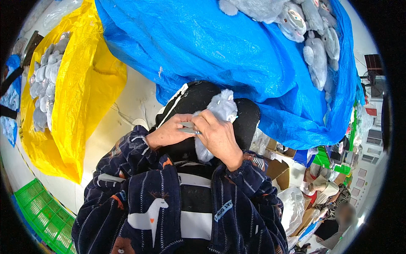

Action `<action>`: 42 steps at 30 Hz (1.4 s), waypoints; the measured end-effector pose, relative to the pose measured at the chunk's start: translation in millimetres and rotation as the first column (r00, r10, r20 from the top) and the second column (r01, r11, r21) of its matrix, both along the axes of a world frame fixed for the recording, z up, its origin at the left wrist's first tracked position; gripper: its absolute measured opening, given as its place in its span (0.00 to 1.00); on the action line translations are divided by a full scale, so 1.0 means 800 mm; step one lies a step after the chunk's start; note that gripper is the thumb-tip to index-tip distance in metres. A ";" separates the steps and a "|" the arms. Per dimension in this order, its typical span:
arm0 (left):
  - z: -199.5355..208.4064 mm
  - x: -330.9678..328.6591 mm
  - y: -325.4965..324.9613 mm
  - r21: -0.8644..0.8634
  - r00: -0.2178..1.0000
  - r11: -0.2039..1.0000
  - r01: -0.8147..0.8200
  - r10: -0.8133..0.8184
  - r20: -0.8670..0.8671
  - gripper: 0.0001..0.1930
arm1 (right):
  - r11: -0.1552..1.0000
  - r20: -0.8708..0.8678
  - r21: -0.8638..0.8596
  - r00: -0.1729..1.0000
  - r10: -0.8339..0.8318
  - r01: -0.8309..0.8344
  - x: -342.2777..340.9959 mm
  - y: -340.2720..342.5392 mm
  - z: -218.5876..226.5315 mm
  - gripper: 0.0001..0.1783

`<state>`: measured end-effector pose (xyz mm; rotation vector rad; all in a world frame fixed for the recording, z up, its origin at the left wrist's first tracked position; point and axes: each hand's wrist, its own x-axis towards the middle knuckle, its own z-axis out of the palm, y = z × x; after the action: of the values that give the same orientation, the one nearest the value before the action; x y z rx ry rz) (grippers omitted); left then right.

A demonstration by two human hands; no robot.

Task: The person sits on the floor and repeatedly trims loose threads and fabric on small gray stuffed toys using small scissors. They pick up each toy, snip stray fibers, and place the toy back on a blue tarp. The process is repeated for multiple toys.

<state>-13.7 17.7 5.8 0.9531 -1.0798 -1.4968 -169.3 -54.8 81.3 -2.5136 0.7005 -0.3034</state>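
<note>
A grey plush toy (223, 106) with white patches lies across my lap, its lower end (204, 151) hanging below my hands. My right hand (218, 135) is closed over the toy's middle, thumb and fingertips pinched together. My left hand (171, 130) meets it from the left, fingers curled. Between the left thumb and forefinger shows a small silvery metal tool (190, 130), its end at my right fingertips. The tool's exact kind is hard to make out, and the fingers hide where it touches the plush.
A large blue sack (203, 51) holding grey plush toys (316, 63) lies ahead and right. At left stands a yellow sack (91, 84) with more plush pieces (50, 72). A green crate (44, 216) is lower left. At right are a cardboard box (279, 172) and another person (338, 224).
</note>
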 end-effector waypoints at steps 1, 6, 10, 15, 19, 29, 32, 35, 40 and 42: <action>-0.002 -0.001 0.001 0.002 1.000 1.000 -0.010 0.010 0.019 0.13 | 1.000 0.005 0.011 1.000 -0.026 0.025 -0.002 -0.001 -0.002 0.17; 0.006 0.006 -0.003 0.250 0.965 0.961 0.118 -0.051 -0.257 0.14 | 0.764 0.227 0.502 0.791 -0.568 0.405 -0.054 0.002 -0.021 0.07; 0.006 0.007 -0.002 0.272 0.972 0.951 0.146 -0.088 -0.216 0.15 | 0.572 0.045 0.615 0.700 -0.713 0.543 -0.120 0.004 -0.002 0.13; 0.019 -0.003 0.009 0.210 0.989 0.978 -0.004 0.035 -0.143 0.13 | 0.668 -0.002 0.487 0.766 -0.643 0.563 -0.133 0.024 -0.015 0.26; 0.016 0.004 0.030 0.403 0.989 0.913 0.061 0.000 -0.150 0.11 | 0.808 0.120 0.397 0.848 -0.516 0.435 -0.085 0.039 -0.029 0.29; -0.010 0.062 0.037 0.546 0.658 0.748 0.377 0.199 -0.726 0.07 | 0.914 0.048 0.188 0.926 -0.375 0.360 -0.044 0.031 -0.054 0.24; -0.001 0.052 0.034 0.501 0.911 0.858 -0.115 0.292 -0.292 0.08 | 0.912 0.120 0.214 0.917 -0.380 0.350 -0.044 0.029 -0.061 0.24; 0.020 0.039 0.050 0.391 0.999 0.919 -0.044 0.030 0.043 0.08 | 0.917 0.179 0.201 0.907 -0.380 0.345 -0.044 0.028 -0.068 0.24; 0.009 -0.010 0.065 0.345 0.970 0.928 -0.141 0.059 0.237 0.09 | 0.924 0.207 0.148 0.903 -0.377 0.352 -0.037 0.033 -0.062 0.23; 0.010 -0.009 0.065 0.386 0.986 0.910 -0.152 0.115 0.118 0.09 | 0.925 0.142 0.143 0.918 -0.370 0.351 -0.032 0.038 -0.053 0.23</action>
<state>-21.1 69.8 14.0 1.3608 -0.7685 -1.5992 -194.6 -24.5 38.6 -2.2082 1.0812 -0.5786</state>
